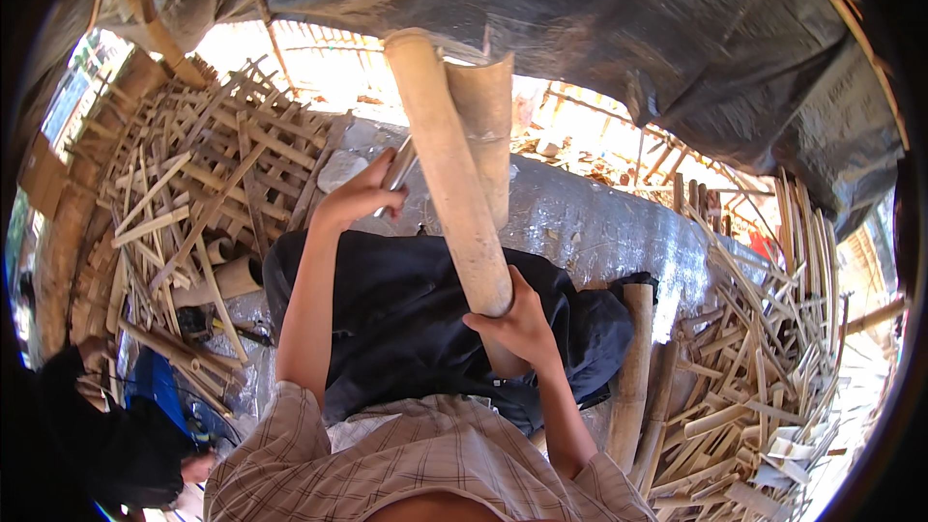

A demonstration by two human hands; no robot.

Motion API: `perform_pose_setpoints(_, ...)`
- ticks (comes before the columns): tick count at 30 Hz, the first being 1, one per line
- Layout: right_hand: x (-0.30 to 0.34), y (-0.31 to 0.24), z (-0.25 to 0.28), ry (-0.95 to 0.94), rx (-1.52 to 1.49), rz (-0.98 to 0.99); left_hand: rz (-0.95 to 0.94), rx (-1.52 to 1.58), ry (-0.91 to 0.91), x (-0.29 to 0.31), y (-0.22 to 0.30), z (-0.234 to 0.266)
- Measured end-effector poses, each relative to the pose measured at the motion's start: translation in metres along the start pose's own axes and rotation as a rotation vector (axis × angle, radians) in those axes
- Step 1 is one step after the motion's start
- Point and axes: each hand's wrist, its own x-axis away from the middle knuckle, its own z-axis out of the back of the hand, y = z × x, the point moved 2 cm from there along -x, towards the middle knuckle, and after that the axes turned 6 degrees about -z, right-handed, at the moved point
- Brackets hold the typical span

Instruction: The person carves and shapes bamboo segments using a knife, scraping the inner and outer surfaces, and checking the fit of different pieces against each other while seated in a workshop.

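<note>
A thick, pale bamboo pole point(449, 155) slants up and away in front of me. Round its near end my right hand point(524, 327) is closed, with the thumb lying across the pole. To the left of the pole, my left hand point(350, 198) is closed on a narrow grey metal tool point(398, 166), which looks like a knife seen edge-on; its kind is not certain. Behind the pole's upper right side stands a curved half-pipe of split bamboo point(483, 101). Whether the two pieces are joined low down I cannot tell. Dark cloth point(396, 300) covers my lap below the pole.
A heap of split bamboo strips point(222, 164) lies at the left, another pile point(744, 396) at the right. Grey plastic sheeting point(580, 222) spreads ahead. Bamboo poles point(633, 367) rest by my right side. Another person in dark clothes point(106, 435) sits at lower left. A black tarp point(599, 19) hangs overhead.
</note>
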Motion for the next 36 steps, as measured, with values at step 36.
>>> perform_pose_setpoints(36, 0.006, -0.060, -0.030, -0.366, -0.908, -0.254, 0.129, -0.298, -0.036, -0.014, 0.005, -0.022)
